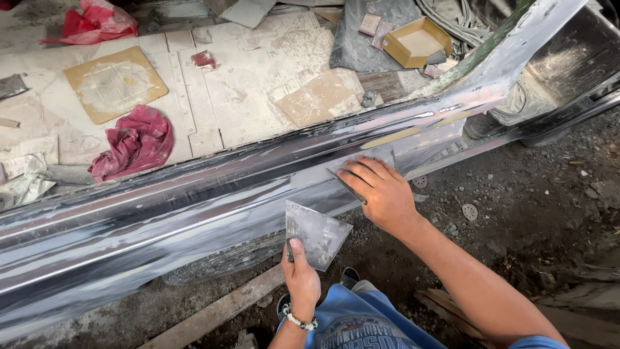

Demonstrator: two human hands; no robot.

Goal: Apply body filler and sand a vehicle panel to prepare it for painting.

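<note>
Along the long car body panel [161, 213], grey filler is seen spread in streaks, dark paint showing between them, so the skim is judged partly done. A flat, putty-smeared metal plate [316, 234] is pinched shut by the left hand [301, 279]. Farther right, a thin spreader blade [361, 165] is pressed to the panel under the right hand [381, 192], fingers closed flat on it.
</note>
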